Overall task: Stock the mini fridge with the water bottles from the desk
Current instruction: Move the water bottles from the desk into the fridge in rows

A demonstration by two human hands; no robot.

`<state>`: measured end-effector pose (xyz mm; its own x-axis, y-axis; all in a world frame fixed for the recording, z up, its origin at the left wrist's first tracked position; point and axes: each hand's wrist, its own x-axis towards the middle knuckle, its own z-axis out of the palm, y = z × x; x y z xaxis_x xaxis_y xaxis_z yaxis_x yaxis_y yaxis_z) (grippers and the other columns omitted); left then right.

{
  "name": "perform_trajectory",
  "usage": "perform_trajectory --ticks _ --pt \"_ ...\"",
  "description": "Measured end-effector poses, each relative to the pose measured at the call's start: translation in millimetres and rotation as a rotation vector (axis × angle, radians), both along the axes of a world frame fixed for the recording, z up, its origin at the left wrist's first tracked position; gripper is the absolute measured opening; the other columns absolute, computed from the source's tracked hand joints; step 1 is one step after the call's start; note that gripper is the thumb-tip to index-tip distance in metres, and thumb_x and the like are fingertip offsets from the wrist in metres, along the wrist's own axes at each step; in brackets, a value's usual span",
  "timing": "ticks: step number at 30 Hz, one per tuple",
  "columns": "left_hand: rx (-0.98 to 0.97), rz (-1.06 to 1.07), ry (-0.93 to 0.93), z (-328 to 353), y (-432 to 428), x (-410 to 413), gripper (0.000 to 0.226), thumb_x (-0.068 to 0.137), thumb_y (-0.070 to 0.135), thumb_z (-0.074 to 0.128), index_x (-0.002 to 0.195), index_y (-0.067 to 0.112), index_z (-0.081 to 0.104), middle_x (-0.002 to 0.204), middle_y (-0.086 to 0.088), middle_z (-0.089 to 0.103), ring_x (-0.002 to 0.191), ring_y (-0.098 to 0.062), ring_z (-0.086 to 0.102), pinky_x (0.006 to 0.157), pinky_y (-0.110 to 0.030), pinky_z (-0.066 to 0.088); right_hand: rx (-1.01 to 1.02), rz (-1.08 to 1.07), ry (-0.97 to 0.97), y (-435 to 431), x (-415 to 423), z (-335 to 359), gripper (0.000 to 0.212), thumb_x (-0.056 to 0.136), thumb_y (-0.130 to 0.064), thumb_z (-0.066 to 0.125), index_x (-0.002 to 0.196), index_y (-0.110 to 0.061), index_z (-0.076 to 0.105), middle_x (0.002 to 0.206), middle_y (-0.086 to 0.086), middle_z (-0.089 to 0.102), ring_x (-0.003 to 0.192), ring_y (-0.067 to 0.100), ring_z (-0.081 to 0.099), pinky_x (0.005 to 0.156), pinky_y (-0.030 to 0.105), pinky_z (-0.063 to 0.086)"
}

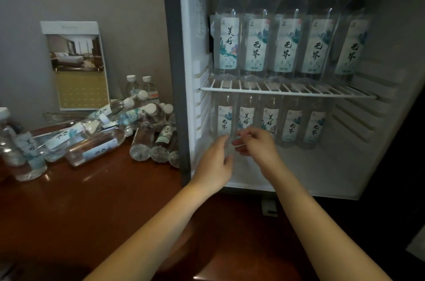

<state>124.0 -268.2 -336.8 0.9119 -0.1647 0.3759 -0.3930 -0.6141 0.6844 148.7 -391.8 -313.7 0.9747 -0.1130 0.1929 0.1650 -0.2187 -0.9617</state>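
Observation:
The mini fridge [184,73] stands open on the desk's right side. Several labelled water bottles [282,27] stand in a row on its wire shelf [287,92]. Another row stands on the fridge floor below [292,126]. My left hand [215,163] curls around the base of the leftmost lower bottle [225,119]. My right hand [255,145] has its fingertips closed on the base of the second lower bottle [246,117]. The two hands almost touch. A pile of water bottles [110,133] lies on the wooden desk [80,200] to the left.
A hotel brochure card [78,66] leans against the grey wall behind the pile. Two upright bottles [25,156] stand at the desk's far left. The front half of the fridge floor [310,170] is white and bare.

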Motion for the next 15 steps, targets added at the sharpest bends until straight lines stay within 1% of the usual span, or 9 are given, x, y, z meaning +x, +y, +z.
perform_trajectory --ticks 2,3,5,6,8,11,12,13,15 --pt "-0.102 -0.09 0.076 -0.1 20.4 -22.0 0.028 0.092 0.012 0.053 0.12 0.018 0.056 0.102 0.007 0.064 0.097 -0.009 0.061 0.08 -0.009 0.04 -0.012 0.096 0.038 9.8 -18.5 5.3 0.022 0.096 -0.011 0.043 0.095 -0.004 0.064 0.073 0.004 0.068 0.061 0.014 0.063 0.056 0.02 0.052" --pt "-0.137 -0.122 0.109 -0.9 31.7 -30.9 0.019 0.091 0.011 0.055 0.105 0.022 0.062 0.089 0.01 0.066 0.088 -0.008 0.063 0.079 -0.011 0.043 -0.03 0.161 0.055 16.0 -27.2 7.5 0.022 0.096 -0.01 0.043 0.091 -0.004 0.064 0.073 0.005 0.068 0.06 0.013 0.064 0.058 0.021 0.052" --pt "-0.14 -0.133 0.148 -2.4 57.1 -43.1 0.02 0.089 0.009 0.057 0.081 0.027 0.065 0.075 0.007 0.068 0.077 -0.011 0.066 0.079 -0.023 0.05 -0.066 0.291 0.085 31.1 -41.1 11.2 0.022 0.095 -0.009 0.044 0.084 -0.006 0.064 0.073 0.006 0.069 0.059 0.014 0.064 0.06 0.022 0.053" --pt "-0.133 -0.108 0.168 -3.5 71.2 -46.1 0.023 0.088 0.009 0.058 0.075 0.028 0.066 0.072 0.005 0.069 0.074 -0.012 0.067 0.077 -0.028 0.052 -0.081 0.352 0.103 39.2 -45.6 12.4 0.023 0.094 -0.009 0.044 0.083 -0.007 0.064 0.072 0.006 0.069 0.059 0.013 0.064 0.06 0.022 0.053" --pt "-0.131 -0.006 0.178 -6.5 100.5 -44.8 0.023 0.087 0.011 0.06 0.072 0.027 0.065 0.068 0.004 0.07 0.068 -0.012 0.067 0.072 -0.03 0.053 -0.105 0.465 0.159 58.3 -50.2 12.6 0.024 0.095 -0.01 0.045 0.082 -0.01 0.065 0.072 0.003 0.07 0.059 0.011 0.063 0.06 0.02 0.052" --pt "-0.18 0.192 0.184 -12.9 142.7 -28.9 0.025 0.087 0.01 0.06 0.07 0.027 0.063 0.064 0.007 0.067 0.061 -0.011 0.064 0.062 -0.026 0.049 -0.188 0.587 0.207 92.9 -50.3 7.2 0.021 0.096 -0.014 0.046 0.087 -0.019 0.065 0.079 -0.002 0.069 0.068 0.007 0.063 0.064 0.015 0.05" --pt "-0.202 0.255 0.187 -15.3 154.5 -21.6 0.025 0.086 0.009 0.06 0.071 0.027 0.062 0.067 0.005 0.067 0.063 -0.014 0.064 0.062 -0.027 0.047 -0.208 0.602 0.207 105.8 -48.3 3.4 0.019 0.095 -0.015 0.047 0.092 -0.021 0.065 0.084 -0.001 0.069 0.073 0.008 0.062 0.067 0.016 0.049" --pt "-0.226 0.311 0.19 -17.9 164.8 -13.7 0.023 0.085 0.008 0.06 0.072 0.027 0.061 0.071 0.001 0.067 0.07 -0.02 0.064 0.065 -0.03 0.046 -0.22 0.598 0.201 118.9 -45.6 -1.3 0.017 0.095 -0.015 0.049 0.099 -0.022 0.064 0.09 0.001 0.069 0.077 0.008 0.061 0.069 0.017 0.048" --pt "-0.28 0.405 0.196 -23.9 179.6 2.7 0.017 0.084 0.008 0.06 0.078 0.024 0.06 0.081 -0.007 0.067 0.086 -0.031 0.064 0.075 -0.037 0.049 -0.24 0.544 0.173 144.7 -37.1 -12.7 0.024 0.093 -0.014 0.052 0.115 -0.019 0.059 0.098 0.005 0.065 0.081 0.009 0.057 0.071 0.02 0.047"
